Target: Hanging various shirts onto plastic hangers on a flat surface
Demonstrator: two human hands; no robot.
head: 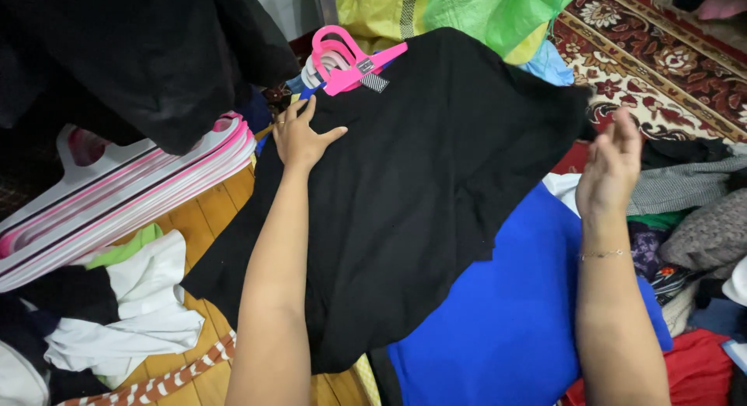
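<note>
On one black garment (420,188), two hands (299,137).

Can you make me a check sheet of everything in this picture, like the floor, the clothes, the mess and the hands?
Surface: wooden floor, mostly covered by clothes.
Job's things: black garment spread flat on a pink hanger, lying partly over a blue cloth.
Clutter: stack of pink and white hangers at left; white cloth; mixed pile of clothes at right; red cloth.
Grippers: left hand pressed flat on the black garment near the hanger; right hand open, raised beside the garment's edge, holding nothing.
Cables: nothing seen.
Surroundings: patterned red rug; yellow and green bags; dark clothing hanging at upper left.
</note>
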